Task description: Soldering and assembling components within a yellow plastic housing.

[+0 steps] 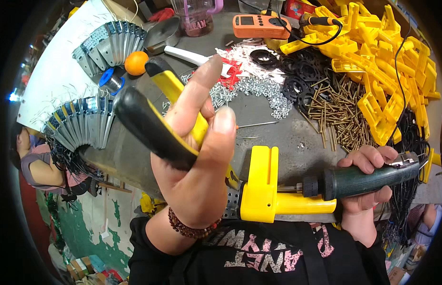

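Black and yellow, the splayed handles of the pliers (156, 128) sat in your left hand (194, 147), thumb and fingers bent about them, while your right hand (366, 159) wrapped the dark green power driver (368, 181). Its bit reached toward the yellow housing (261, 185), near the bench edge just before your shirt (278, 251); I could not tell whether your left hand steadied it. With pliers crowding that palm, a weak hold might have let the housing twist, and a tilted bit might have slipped. Farther out, brass screws (337, 111) and nuts (271, 92) lay loose on the grey bench (297, 135), easily scattered. Beyond, the clear pink-handled jug (194, 16) looked pinkish low down, its contents unclear.
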Available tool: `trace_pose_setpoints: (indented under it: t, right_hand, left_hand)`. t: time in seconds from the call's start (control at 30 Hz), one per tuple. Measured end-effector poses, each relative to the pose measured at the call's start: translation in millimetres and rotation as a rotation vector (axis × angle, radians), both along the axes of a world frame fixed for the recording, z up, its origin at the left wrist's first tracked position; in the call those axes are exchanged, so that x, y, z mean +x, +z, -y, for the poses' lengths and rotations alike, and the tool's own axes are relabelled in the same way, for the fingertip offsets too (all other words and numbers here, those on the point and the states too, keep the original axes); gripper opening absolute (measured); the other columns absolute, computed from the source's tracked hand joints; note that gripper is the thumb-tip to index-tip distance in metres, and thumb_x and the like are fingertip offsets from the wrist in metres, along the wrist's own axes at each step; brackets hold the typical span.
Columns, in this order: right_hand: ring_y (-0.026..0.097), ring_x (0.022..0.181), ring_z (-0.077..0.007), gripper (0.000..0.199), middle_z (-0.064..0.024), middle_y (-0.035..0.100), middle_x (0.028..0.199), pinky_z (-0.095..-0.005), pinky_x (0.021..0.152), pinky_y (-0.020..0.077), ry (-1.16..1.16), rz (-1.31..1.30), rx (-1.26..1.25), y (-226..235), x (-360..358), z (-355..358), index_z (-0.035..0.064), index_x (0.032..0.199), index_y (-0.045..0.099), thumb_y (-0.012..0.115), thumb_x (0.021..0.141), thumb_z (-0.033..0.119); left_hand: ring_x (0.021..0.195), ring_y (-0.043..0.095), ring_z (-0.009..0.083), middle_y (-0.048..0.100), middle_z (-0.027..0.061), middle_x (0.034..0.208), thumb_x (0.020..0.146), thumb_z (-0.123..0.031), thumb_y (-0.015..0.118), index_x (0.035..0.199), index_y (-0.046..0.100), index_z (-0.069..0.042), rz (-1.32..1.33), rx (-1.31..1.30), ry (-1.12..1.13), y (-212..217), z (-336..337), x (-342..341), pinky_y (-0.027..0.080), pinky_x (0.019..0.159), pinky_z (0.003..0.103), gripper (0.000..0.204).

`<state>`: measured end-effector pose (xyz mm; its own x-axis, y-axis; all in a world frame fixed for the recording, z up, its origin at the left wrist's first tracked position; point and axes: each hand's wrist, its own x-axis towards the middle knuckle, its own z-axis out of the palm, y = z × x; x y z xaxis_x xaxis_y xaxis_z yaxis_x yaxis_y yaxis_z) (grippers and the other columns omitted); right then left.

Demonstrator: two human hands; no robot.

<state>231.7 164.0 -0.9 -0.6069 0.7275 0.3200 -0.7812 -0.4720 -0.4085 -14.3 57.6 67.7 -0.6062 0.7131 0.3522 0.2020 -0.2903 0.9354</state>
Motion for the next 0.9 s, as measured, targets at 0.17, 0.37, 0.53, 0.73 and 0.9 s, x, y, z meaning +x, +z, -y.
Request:
trace_pose_setpoints:
  t: [0.17,0.37,0.53,0.73,0.9]
  right_hand:
    - [0.052,0.095,-0.0093,0.045,0.0124,0.05,0.109,-0.0481,0.113,0.0324,0.016,-0.142,0.078,19.1,11.2,-0.2,0.0248,0.095,0.057,0.087,0.069,0.005]
    - [0.043,0.074,-0.0104,0.053,-0.0084,0.049,0.119,-0.0259,0.067,0.0407,-0.318,0.431,0.238,72.7,126.5,-57.0,0.0053,0.141,0.038,0.058,0.099,0.029]
    - [0.056,0.108,-0.0228,0.053,-0.0116,0.057,0.123,-0.0309,0.096,0.042,-1.47,1.368,0.805,52.4,136.2,-100.0,0.0013,0.141,0.04,0.063,0.094,0.012]
    - [0.063,0.096,-0.0313,0.048,-0.0132,0.066,0.109,-0.0384,0.082,0.0503,-0.231,1.383,1.682,63.9,-3.8,12.5,0.0026,0.112,0.064,0.082,0.074,0.026]
    - [0.064,0.082,-0.0315,0.034,-0.0099,0.069,0.097,-0.0387,0.074,0.0515,-0.327,1.415,1.638,51.8,-11.7,16.3,0.0064,0.096,0.065,0.081,0.069,0.019]
  left_hand:
    - [0.075,0.054,0.0134,0.049,0.0134,0.114,0.083,0.0,0.055,0.155,0.008,-0.01,0.086,0.273,0.134,-9.2,11.1,-17.4,0.054,0.079,0.038,0.087]
    - [0.086,0.057,0.0159,0.056,0.0044,0.094,0.097,-0.013,0.061,0.103,0.05,-0.009,0.097,0.661,0.579,-13.9,70.1,-130.8,0.055,0.085,0.047,0.014]
    - [0.09,0.056,0.0169,0.055,0.0079,0.102,0.094,-0.031,0.068,0.111,0.048,0.002,0.238,0.497,0.861,-52.2,100.0,-206.9,0.053,0.08,0.04,0.043]
    - [0.106,0.056,0.0228,0.059,0.012,0.113,0.09,-0.018,0.07,0.112,0.059,0.001,-1.051,-0.395,1.21,-102.5,137.8,-177.9,0.044,0.094,0.035,0.031]
    - [0.094,0.063,0.0244,0.064,0.0124,0.103,0.083,-0.013,0.072,0.111,0.062,-0.002,-0.806,-0.292,0.266,-49.4,43.8,-121.2,0.05,0.086,0.034,0.032]
